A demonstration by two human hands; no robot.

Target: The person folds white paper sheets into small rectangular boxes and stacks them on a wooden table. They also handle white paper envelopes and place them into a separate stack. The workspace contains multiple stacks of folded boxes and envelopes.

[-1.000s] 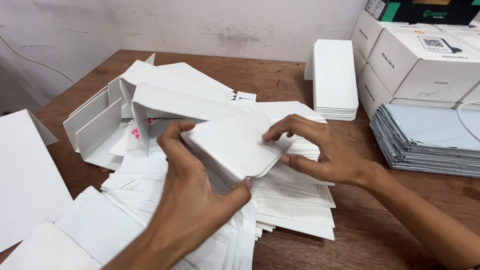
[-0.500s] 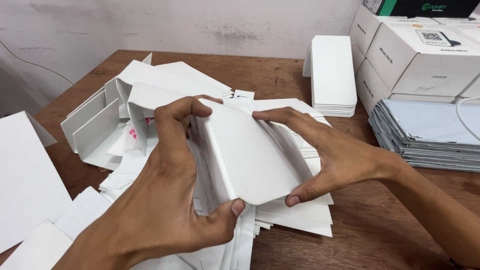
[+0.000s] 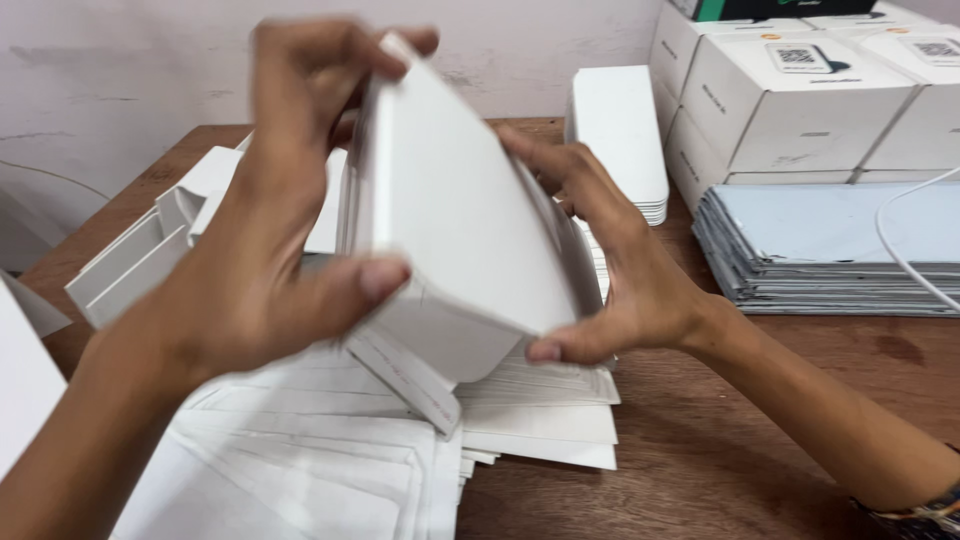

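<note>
A white cardboard box (image 3: 455,220), partly folded into shape, is raised above the table close to the camera. My left hand (image 3: 265,240) grips its left side, fingers over the top edge and thumb pressed on the lower front. My right hand (image 3: 610,260) cups its right side, thumb under the bottom corner. A loose flap (image 3: 405,380) hangs below the box. Beneath lies a spread pile of flat white box blanks (image 3: 330,450).
On the brown wooden table (image 3: 700,450), a stack of white sheets (image 3: 620,130) stands at the back. White cartons (image 3: 800,100) are piled at the right above a stack of grey flat sheets (image 3: 830,250) crossed by a white cable (image 3: 900,250). Folded white boxes (image 3: 140,260) lie at left.
Both hands lifted the white box off the pile and tilted it upright toward the camera. It now appears folded into a fuller box shape.
</note>
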